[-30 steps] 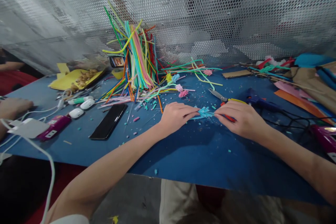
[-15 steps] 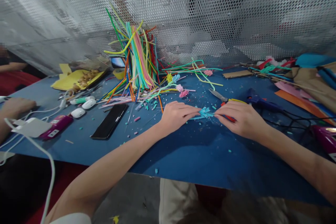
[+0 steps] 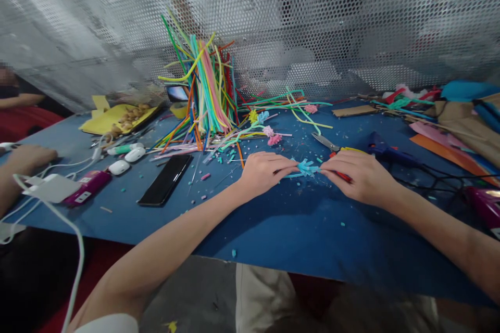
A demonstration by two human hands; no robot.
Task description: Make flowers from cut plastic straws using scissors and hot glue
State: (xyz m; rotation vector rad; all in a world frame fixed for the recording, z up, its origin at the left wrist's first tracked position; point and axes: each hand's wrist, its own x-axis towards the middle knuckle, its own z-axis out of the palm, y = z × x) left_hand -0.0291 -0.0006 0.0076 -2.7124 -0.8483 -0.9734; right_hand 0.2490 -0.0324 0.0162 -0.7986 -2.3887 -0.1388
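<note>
A light-blue pipe cleaner flower (image 3: 308, 167) is held between my two hands, a little above the blue table. My left hand (image 3: 265, 171) pinches its left end between thumb and fingers. On the other side, my right hand (image 3: 357, 173) pinches the right end. Pliers (image 3: 325, 141) with red and yellow handles lie beneath and behind my right hand, which hides part of them. Small pipe cleaner flowers in yellow, blue and pink (image 3: 274, 139) rest on the table behind my left hand.
Upright pipe cleaners (image 3: 207, 88) stand in a bundle before the perforated metal panel (image 3: 312, 21). A black phone (image 3: 166, 181) lies left of my arm. To the right are a blue glue gun (image 3: 390, 152) and coloured sheets (image 3: 449, 153). Another person's hand (image 3: 31, 158) rests at far left.
Both hands keep their pinch on the blue flower, almost in place. The whole view has shifted slightly, so things on the left appear a little further right.
</note>
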